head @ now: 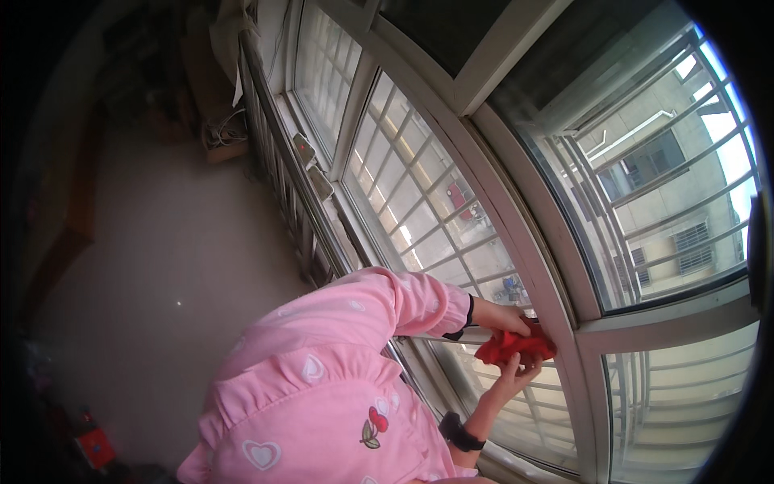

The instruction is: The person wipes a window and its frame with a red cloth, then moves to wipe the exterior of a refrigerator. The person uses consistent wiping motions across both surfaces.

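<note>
Both of my hands are on a crumpled red cloth, which lies against the pale window frame. My left hand, coming from a pink sleeve with a dark cuff, grips the cloth from above, and its fingertips are partly hidden in the folds. Below it, my right hand holds the cloth's lower edge with fingers bent. A black band circles the right wrist. Behind the hands are glass panes with metal security bars outside.
A metal railing runs along the window's inner side, close to my body. Small objects rest on the sill behind it. A cardboard box with cables stands at the railing's far end. A red box is on the floor at lower left.
</note>
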Action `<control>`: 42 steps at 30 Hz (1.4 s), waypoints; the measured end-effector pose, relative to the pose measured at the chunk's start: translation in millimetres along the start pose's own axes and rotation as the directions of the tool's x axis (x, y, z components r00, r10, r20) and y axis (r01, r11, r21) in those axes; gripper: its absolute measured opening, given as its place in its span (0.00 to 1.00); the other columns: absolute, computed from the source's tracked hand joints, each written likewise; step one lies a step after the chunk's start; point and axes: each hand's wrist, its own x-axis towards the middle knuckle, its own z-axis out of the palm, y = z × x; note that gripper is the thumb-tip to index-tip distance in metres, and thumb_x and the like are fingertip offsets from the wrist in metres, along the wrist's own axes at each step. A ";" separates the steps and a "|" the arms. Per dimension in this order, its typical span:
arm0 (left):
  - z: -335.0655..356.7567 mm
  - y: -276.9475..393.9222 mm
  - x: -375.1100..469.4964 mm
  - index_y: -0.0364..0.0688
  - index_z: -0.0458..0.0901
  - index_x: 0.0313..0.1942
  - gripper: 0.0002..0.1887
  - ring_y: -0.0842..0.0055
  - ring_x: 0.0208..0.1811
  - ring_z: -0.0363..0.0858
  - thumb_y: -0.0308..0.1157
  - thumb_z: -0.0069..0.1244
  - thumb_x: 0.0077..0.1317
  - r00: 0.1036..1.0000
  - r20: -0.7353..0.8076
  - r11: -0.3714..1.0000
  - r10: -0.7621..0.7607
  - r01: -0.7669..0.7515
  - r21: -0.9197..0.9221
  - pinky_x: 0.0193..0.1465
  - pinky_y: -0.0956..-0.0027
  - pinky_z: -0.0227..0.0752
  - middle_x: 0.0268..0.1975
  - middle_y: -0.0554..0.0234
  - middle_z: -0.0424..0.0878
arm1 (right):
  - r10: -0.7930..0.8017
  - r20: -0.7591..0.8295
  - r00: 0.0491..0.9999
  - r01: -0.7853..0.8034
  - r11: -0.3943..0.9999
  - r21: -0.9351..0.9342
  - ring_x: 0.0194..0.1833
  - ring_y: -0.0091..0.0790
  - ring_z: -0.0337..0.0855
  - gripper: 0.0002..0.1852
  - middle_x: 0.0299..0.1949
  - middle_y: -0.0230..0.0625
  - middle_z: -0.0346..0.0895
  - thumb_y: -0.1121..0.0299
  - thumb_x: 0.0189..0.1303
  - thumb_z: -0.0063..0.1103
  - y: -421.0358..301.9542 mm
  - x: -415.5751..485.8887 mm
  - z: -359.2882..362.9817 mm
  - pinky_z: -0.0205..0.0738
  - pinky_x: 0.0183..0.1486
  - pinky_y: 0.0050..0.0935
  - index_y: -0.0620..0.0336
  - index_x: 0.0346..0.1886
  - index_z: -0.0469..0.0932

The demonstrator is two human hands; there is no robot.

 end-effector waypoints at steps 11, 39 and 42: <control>12.2 -15.0 21.3 0.38 0.88 0.53 0.18 0.74 0.49 0.87 0.35 0.57 0.65 0.968 -0.195 0.986 0.157 -0.142 0.087 0.50 0.68 0.81 0.48 0.61 0.89 | -0.143 -0.194 0.970 0.118 0.984 -0.134 0.61 0.45 0.77 0.36 0.63 0.50 0.72 0.70 0.66 0.69 43.8 35.5 16.0 0.76 0.63 0.44 0.66 0.71 0.58; 26.0 -40.6 9.8 0.37 0.80 0.62 0.28 0.66 0.56 0.84 0.47 0.52 0.69 0.969 -0.236 0.955 0.074 0.000 0.297 0.61 0.60 0.76 0.54 0.50 0.87 | -0.170 -0.069 0.983 0.170 0.985 -0.005 0.70 0.48 0.71 0.38 0.72 0.52 0.65 0.74 0.64 0.64 121.3 55.6 12.4 0.65 0.73 0.45 0.69 0.75 0.56; 31.2 -38.1 -2.7 0.36 0.80 0.61 0.29 0.65 0.56 0.85 0.47 0.53 0.68 0.978 -0.209 0.942 0.014 0.058 0.332 0.60 0.60 0.76 0.54 0.49 0.87 | -0.085 -0.059 0.995 0.087 0.996 0.021 0.66 0.42 0.75 0.34 0.69 0.47 0.69 0.76 0.64 0.61 142.7 56.3 6.0 0.68 0.71 0.44 0.63 0.73 0.61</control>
